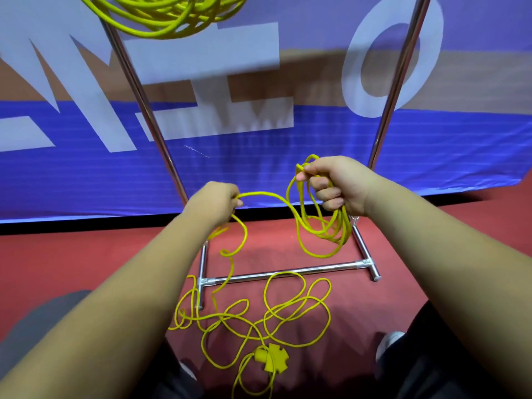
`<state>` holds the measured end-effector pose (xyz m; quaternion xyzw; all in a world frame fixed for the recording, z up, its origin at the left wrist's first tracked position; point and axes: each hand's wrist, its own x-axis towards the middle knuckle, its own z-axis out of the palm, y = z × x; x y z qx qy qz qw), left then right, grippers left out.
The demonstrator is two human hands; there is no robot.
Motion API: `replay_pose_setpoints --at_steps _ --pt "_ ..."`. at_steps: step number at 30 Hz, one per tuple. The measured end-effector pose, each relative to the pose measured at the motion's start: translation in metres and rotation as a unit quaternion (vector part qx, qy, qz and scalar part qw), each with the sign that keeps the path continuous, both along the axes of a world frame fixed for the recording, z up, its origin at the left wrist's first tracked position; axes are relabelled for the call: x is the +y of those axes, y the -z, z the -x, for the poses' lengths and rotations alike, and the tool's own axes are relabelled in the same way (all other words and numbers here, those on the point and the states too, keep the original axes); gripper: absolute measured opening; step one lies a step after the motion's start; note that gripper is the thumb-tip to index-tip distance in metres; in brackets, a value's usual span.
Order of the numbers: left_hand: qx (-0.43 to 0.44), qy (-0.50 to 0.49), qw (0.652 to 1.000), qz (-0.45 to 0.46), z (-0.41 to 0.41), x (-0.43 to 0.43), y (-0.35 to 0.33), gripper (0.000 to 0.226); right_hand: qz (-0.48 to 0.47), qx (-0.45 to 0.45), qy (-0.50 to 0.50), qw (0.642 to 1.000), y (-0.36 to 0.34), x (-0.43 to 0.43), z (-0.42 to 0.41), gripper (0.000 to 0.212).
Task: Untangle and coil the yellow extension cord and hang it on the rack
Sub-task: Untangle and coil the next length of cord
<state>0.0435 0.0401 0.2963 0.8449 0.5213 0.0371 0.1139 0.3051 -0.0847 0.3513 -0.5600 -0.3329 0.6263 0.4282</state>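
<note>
My right hand (338, 184) grips several hanging loops of the yellow extension cord (322, 234). From there one strand arcs left into my left hand (214, 204), which holds it between curled fingers. Below that hand the cord drops to the red floor, where it lies in loose tangled loops (276, 312). Its yellow multi-outlet end (272, 357) lies between my feet. The chrome rack (282, 273) stands just in front of me, its two uprights rising left and right. Another coil of yellow cord (167, 15) hangs at the top of the frame.
A blue and white banner (316, 154) hangs behind the rack, its lower edge near the floor. The rack's base crossbar and two feet rest on the red floor (86, 260) under my hands. My shoes (390, 341) flank the tangled cord.
</note>
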Motion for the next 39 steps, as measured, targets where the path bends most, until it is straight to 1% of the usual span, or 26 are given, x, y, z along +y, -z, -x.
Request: replay_pose_setpoints --at_steps 3,7,9,11,12,13,15,18,20,21,23,24,25,26,28,29,30,32,34,35,37,39 --pt "-0.043 0.011 0.998 -0.042 0.003 0.003 -0.038 0.012 -0.041 -0.073 0.003 0.997 0.002 0.004 0.013 0.022" --pt "-0.118 0.045 0.992 -0.028 -0.002 -0.004 -0.082 0.011 -0.102 -0.109 0.029 0.988 -0.002 0.005 0.034 0.018" --pt "-0.106 0.056 0.991 -0.062 -0.008 -0.011 -0.097 0.017 -0.117 -0.105 0.03 0.987 -0.005 0.005 0.043 0.018" --pt "-0.074 0.047 0.988 -0.126 -0.011 -0.016 -0.108 0.023 -0.122 -0.106 0.034 0.986 -0.009 0.005 0.051 0.025" --pt "-0.069 0.042 0.985 -0.152 -0.013 -0.017 -0.11 0.025 -0.12 -0.103 0.042 0.986 -0.011 0.006 0.053 0.028" --pt "-0.075 0.038 0.984 -0.159 -0.014 -0.017 -0.112 0.026 -0.117 -0.098 0.05 0.987 -0.012 0.008 0.054 0.027" --pt "-0.127 0.047 0.983 -0.128 -0.017 -0.016 -0.111 0.026 -0.112 -0.097 0.064 0.987 -0.011 0.014 0.052 0.028" --pt "-0.227 0.052 0.972 -0.032 -0.021 -0.023 -0.092 0.025 -0.106 -0.094 0.083 0.986 -0.007 0.019 0.047 0.033" --pt "-0.306 0.041 0.947 0.087 -0.022 -0.031 -0.073 0.027 -0.1 -0.068 0.105 0.987 -0.002 0.021 0.043 0.035" --pt "-0.33 0.036 0.933 0.137 -0.023 -0.035 -0.065 0.029 -0.094 -0.052 0.117 0.987 0.0 0.021 0.04 0.033" --pt "-0.36 0.022 0.914 0.187 -0.022 -0.034 -0.058 0.03 -0.08 -0.033 0.121 0.989 0.003 0.02 0.035 0.024" --pt "-0.362 0.013 0.913 0.189 -0.02 -0.032 -0.06 0.029 -0.072 -0.034 0.116 0.99 0.004 0.02 0.033 0.021" --pt "-0.347 0.008 0.922 0.174 -0.016 -0.028 -0.062 0.028 -0.067 -0.04 0.11 0.991 0.005 0.02 0.032 0.019" --pt "-0.312 0.012 0.938 0.149 -0.012 -0.024 -0.062 0.028 -0.065 -0.047 0.106 0.991 0.006 0.02 0.031 0.018" --pt "-0.215 0.032 0.972 0.088 -0.001 -0.017 -0.058 0.029 -0.076 -0.068 0.108 0.989 0.009 0.019 0.03 0.017" --pt "-0.189 0.042 0.978 0.074 0.003 -0.016 -0.056 0.029 -0.085 -0.088 0.113 0.986 0.012 0.02 0.029 0.02" --pt "-0.191 0.052 0.977 0.083 0.004 -0.016 -0.054 0.028 -0.091 -0.115 0.118 0.982 0.016 0.023 0.028 0.025" --pt "-0.259 0.069 0.954 0.132 0.0 -0.019 -0.057 0.028 -0.095 -0.178 0.114 0.973 0.02 0.027 0.028 0.038" --pt "-0.327 0.077 0.927 0.165 -0.006 -0.021 -0.065 0.029 -0.097 -0.224 0.074 0.967 0.023 0.031 0.029 0.046" --pt "-0.337 0.083 0.921 0.177 -0.008 -0.021 -0.067 0.029 -0.099 -0.235 0.056 0.965 0.025 0.032 0.031 0.046" --pt "-0.321 0.107 0.919 0.202 -0.009 -0.024 -0.067 0.03 -0.101 -0.251 0.041 0.962 0.028 0.033 0.035 0.043" --pt "-0.292 0.114 0.925 0.216 -0.009 -0.022 -0.063 0.026 -0.112 -0.262 0.039 0.958 0.031 0.034 0.037 0.035"
